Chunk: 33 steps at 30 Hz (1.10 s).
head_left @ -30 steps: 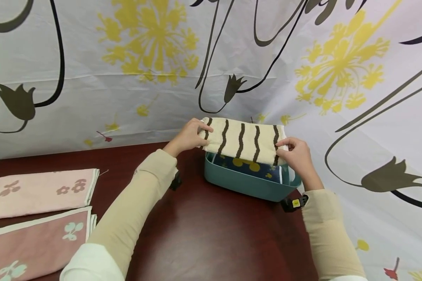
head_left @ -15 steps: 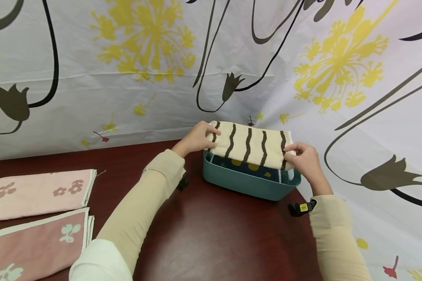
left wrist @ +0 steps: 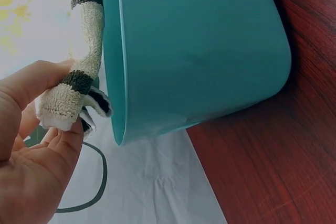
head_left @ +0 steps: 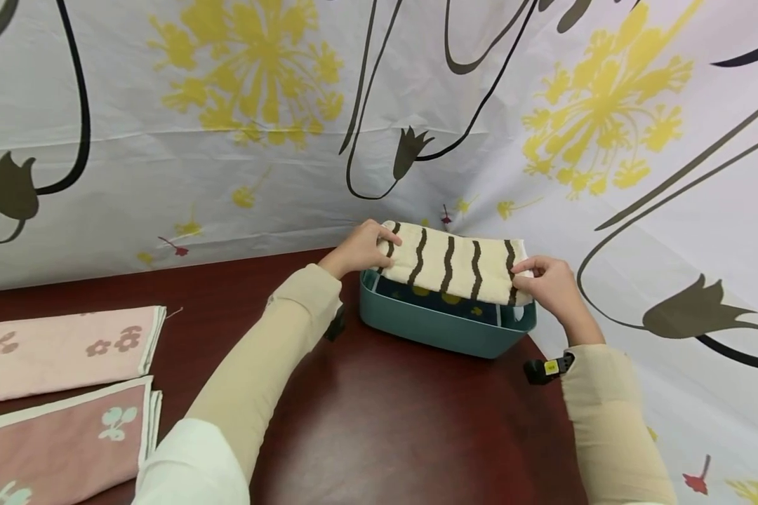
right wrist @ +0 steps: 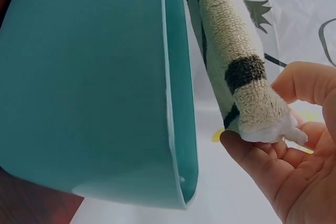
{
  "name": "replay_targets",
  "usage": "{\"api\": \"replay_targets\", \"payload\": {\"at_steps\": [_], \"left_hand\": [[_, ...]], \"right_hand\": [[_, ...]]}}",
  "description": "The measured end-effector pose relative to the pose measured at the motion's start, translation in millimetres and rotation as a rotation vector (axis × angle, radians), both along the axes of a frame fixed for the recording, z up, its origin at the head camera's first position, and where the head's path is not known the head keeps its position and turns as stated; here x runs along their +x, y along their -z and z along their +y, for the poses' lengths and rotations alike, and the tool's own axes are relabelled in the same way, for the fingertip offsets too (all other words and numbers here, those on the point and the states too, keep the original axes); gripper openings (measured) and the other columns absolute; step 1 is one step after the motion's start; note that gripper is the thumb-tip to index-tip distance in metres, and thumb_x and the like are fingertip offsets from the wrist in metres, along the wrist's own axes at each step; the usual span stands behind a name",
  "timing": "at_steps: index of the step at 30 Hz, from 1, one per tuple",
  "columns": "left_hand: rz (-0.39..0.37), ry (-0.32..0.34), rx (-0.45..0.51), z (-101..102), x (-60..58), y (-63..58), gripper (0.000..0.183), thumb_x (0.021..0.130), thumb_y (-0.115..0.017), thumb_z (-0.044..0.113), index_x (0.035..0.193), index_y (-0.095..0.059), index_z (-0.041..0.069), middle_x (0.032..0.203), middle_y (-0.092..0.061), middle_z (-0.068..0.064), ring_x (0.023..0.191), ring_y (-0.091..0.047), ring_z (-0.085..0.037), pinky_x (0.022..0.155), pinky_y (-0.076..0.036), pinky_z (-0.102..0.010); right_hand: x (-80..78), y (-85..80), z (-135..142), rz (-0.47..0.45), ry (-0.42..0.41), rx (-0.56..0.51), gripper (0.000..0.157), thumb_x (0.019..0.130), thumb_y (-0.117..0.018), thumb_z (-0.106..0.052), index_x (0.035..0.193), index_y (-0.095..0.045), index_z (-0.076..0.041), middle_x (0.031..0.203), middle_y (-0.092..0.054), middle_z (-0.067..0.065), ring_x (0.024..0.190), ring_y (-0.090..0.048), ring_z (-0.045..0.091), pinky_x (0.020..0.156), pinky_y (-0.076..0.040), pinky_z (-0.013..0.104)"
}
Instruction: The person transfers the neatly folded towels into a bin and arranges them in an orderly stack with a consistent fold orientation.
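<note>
A folded cream towel with dark wavy stripes is held level over a teal plastic basket. My left hand pinches its left end, thumb and fingers on either face of the fold, as the left wrist view shows at the towel's edge. At the opposite end, my right hand pinches the corner; in the right wrist view the towel sits just above the basket's rim. Inside the basket lies a dark blue cloth with yellow spots, partly hidden by the towel.
Two folded towels lie at the left of the dark red table: a pale pink one and a deeper pink one with cherry motifs. A white flower-printed sheet hangs behind the table and along its right side.
Both hands have carried the striped towel slightly to the right and lower over the basket. The head view has shifted a little, so the background slides left.
</note>
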<state>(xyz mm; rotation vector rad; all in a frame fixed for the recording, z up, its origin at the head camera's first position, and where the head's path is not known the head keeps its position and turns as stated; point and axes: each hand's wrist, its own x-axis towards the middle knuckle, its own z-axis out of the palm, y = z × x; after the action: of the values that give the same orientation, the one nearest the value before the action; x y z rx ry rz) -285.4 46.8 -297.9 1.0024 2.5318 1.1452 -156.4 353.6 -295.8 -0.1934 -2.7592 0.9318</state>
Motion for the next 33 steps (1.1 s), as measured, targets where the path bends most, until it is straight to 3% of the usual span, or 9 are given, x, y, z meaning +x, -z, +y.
{"api": "replay_targets", "payload": {"at_steps": [8,16,22,26,33], "left_hand": [[-0.025,0.017,-0.037,13,-5.5,-2.6,0.038,0.078,-0.07,0.0,0.115,-0.065,0.003,0.13,-0.051,-0.013,0.094,-0.045,-0.022,0.068,-0.04,-0.028],[-0.049,0.029,-0.091,19,-11.0,-2.5,0.038,0.079,-0.068,-0.003,0.116,-0.064,0.002,0.13,-0.051,-0.014,0.084,-0.046,-0.022,0.063,-0.04,-0.027],[-0.055,0.019,-0.123,22,-18.9,-2.4,0.038,0.078,-0.069,-0.002,0.115,-0.065,0.002,0.13,-0.049,-0.015,0.088,-0.047,-0.022,0.064,-0.041,-0.027],[-0.054,0.016,-0.147,28,-23.8,-5.3,0.038,0.078,-0.07,-0.001,0.115,-0.065,0.002,0.131,-0.048,-0.016,0.093,-0.047,-0.023,0.067,-0.04,-0.028],[-0.129,0.011,-0.205,35,-28.3,-8.2,0.036,0.081,-0.069,0.001,0.116,-0.064,0.002,0.136,-0.045,-0.015,0.099,-0.052,-0.023,0.068,-0.044,-0.029]], "right_hand": [[-8.4,-6.4,9,-0.087,-0.047,0.03,0.029,0.083,-0.057,-0.013,0.104,-0.065,0.004,0.09,-0.05,0.016,0.069,-0.038,0.023,0.06,-0.035,0.034],[-27.1,-13.7,13,-0.164,-0.121,0.029,0.026,0.082,-0.057,-0.011,0.101,-0.066,0.004,0.06,-0.045,0.002,0.053,-0.036,0.015,0.059,-0.038,0.032],[-37.6,-19.0,16,-0.21,-0.149,0.006,0.027,0.083,-0.061,-0.013,0.102,-0.065,0.006,0.075,-0.061,0.004,0.064,-0.052,0.014,0.062,-0.047,0.031],[-43.0,-20.1,20,-0.25,-0.159,-0.014,0.028,0.086,-0.061,-0.015,0.104,-0.064,0.007,0.084,-0.063,0.007,0.066,-0.055,0.013,0.066,-0.049,0.031],[-56.1,-18.8,23,-0.317,-0.157,-0.041,0.028,0.087,-0.062,-0.016,0.103,-0.063,0.007,0.089,-0.062,0.009,0.068,-0.057,0.012,0.066,-0.049,0.028]]}}
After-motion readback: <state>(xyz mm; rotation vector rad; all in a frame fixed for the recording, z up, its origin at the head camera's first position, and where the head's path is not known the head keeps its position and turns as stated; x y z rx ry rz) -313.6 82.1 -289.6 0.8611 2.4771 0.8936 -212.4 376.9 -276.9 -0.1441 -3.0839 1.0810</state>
